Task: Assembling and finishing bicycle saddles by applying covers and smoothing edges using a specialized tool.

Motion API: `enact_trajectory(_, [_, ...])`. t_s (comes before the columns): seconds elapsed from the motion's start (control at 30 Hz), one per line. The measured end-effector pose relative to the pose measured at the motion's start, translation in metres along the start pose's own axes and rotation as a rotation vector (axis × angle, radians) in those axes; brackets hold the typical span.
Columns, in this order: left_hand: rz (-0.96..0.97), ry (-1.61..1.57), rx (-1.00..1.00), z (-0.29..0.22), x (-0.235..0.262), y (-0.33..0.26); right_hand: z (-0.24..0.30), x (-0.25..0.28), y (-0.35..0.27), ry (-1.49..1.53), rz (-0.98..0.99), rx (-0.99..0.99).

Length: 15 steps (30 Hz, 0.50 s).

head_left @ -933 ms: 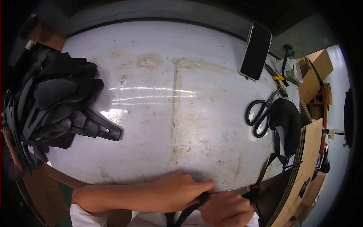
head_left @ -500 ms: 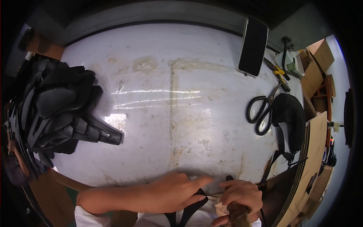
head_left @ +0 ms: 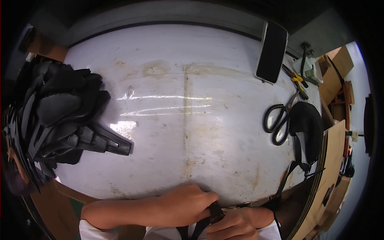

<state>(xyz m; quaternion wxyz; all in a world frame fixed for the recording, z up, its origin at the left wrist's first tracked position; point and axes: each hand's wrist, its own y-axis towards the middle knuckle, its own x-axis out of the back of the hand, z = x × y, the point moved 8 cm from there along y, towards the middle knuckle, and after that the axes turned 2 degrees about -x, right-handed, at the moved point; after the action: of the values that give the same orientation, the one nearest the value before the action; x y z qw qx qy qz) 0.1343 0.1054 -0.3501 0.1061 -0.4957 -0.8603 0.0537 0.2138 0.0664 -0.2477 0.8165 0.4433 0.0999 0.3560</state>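
Note:
My left hand (head_left: 188,206) is closed at the table's near edge, its fingers curled round one end of a dark strip (head_left: 216,212). The strip's visible part looks smooth and brownish black, and it bridges the small gap to my right hand (head_left: 236,225). That hand lies lower and to the right, back up, its fingers bent and pointing left against the strip. Whatever sits under its palm is hidden. Below the hands, black bands (head_left: 197,229) hang in front of my white clothing.
Black moulded pieces (head_left: 60,108) are heaped on the left of the white table (head_left: 156,172). On the right lie a phone (head_left: 272,52), yellow-handled pliers (head_left: 298,82), black-handled scissors (head_left: 280,124) and a black pouch-like item (head_left: 307,124) with a strap. Cardboard (head_left: 330,156) stands along the right side.
My right hand has moved left and down to meet the left one, turning its back up. The brownish tool-like thing it held is out of sight. My left fingers have curled in tighter.

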Motion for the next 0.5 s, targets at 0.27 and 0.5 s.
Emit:
enact_trajectory(0.27, [-0.001,-0.058,-0.008,-0.002,0.001,-0.002,-0.041,0.038,-0.018,0.432,-0.381,-0.532])
enact_trajectory(0.5, [0.097,-0.052,0.055,0.004,-0.004,-0.004,0.002,0.019,-0.008,0.16,-0.087,-0.08])
